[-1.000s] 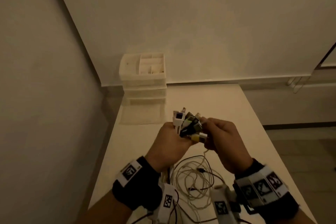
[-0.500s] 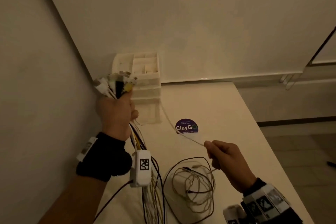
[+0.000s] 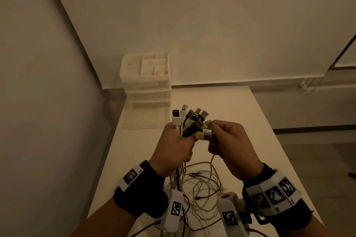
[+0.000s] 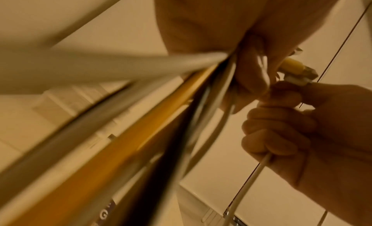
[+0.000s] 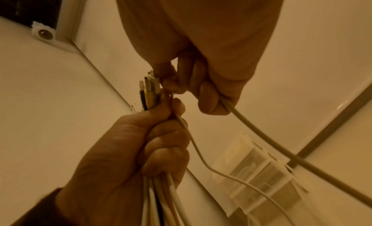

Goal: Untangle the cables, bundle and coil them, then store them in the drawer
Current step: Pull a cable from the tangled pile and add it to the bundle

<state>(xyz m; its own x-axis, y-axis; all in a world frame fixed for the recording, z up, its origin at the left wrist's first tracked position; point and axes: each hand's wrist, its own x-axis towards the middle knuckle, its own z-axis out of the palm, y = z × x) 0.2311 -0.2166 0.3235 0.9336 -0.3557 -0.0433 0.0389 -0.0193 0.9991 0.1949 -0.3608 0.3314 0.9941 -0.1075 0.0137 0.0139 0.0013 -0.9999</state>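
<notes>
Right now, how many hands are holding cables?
2. The left hand grips the bundle of cables below its plugs; the right hand, beside it, holds one white cable.

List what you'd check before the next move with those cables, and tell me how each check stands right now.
1. Left hand grips the cable bundle: ok.
2. Right hand holds a white cable at the plugs: ok.
3. Plug ends gathered together: ok.
4. Loose cables on the table untangled: not ok, still looped.
5. Drawer organizer within reach: cannot tell.
</notes>
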